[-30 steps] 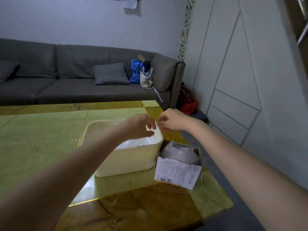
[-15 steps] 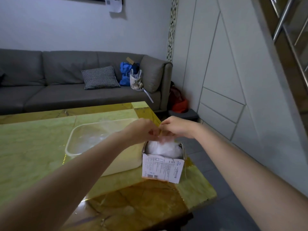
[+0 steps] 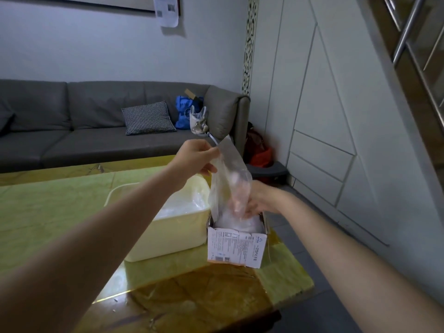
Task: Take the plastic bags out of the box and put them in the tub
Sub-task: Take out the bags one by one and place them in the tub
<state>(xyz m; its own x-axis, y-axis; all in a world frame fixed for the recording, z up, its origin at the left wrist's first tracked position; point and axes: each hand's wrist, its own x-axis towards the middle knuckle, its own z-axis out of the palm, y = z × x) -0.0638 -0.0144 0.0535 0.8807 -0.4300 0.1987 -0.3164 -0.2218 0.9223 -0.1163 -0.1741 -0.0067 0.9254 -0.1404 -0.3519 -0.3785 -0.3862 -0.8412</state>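
My left hand pinches the top of a clear plastic bag and holds it up above the white cardboard box. The bag's lower end still hangs into the box. My right hand is at the box's open top, partly behind the bag, fingers on the white crumpled bags inside; its grip is not plain. The cream tub stands just left of the box with clear plastic lying in it.
Box and tub sit near the right corner of a green and gold table. A grey sofa with a checked cushion and blue bag lies behind. White wall panels are to the right.
My left hand has risen, drawing a clear bag up out of the box. My right hand has dropped to the box's opening. The camera view has shifted closer.
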